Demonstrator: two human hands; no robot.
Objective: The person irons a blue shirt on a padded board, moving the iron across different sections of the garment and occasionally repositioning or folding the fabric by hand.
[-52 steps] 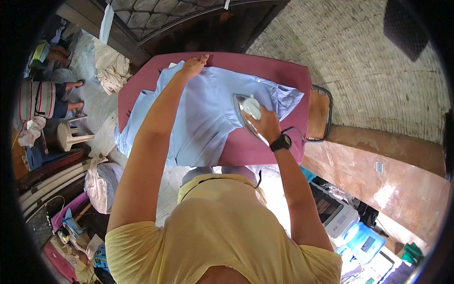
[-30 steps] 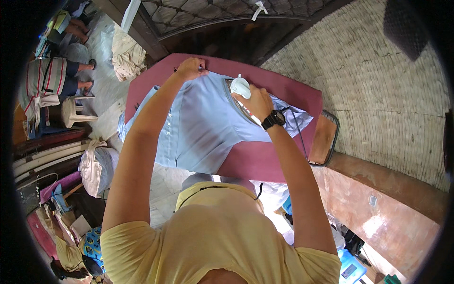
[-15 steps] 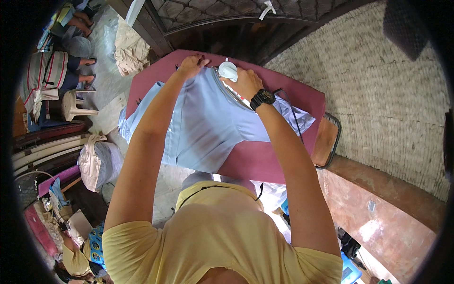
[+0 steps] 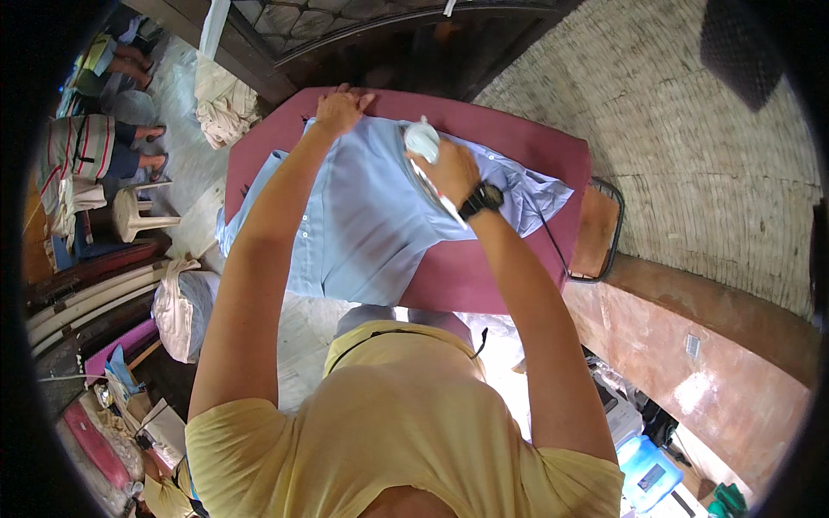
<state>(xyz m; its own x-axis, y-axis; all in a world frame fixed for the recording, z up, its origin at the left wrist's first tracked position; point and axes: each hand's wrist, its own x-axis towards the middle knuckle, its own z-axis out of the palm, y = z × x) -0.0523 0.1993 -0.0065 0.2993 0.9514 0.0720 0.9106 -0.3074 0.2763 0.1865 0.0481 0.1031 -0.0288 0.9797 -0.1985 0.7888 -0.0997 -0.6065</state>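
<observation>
A light blue buttoned shirt [image 4: 363,207] lies spread over a maroon padded ironing board [image 4: 466,281]. My left hand [image 4: 342,110] rests at the shirt's far edge with its fingers stretched out and the thumb apart. My right hand [image 4: 453,173], below a black wristwatch [image 4: 483,198], is wrapped round a clothes iron [image 4: 421,141] with a pale rounded front part. The iron sits on the shirt right of the middle; my hand hides much of its handle. Beside it, a bunched, wrinkled part of the shirt [image 4: 540,200] reaches toward the board's right end.
A dark cord [image 4: 553,240] runs over the board's right side. Beyond the board stands a dark metal gate [image 4: 380,60]. At left are a cream plastic stool [image 4: 129,216], a stuffed bag [image 4: 183,311], a cloth heap [image 4: 223,104] and other people's legs [image 4: 142,164].
The iron and my right hand have shifted slightly right and nearer, smeared by motion. My left hand has moved a little left, its fingers now more stretched out.
</observation>
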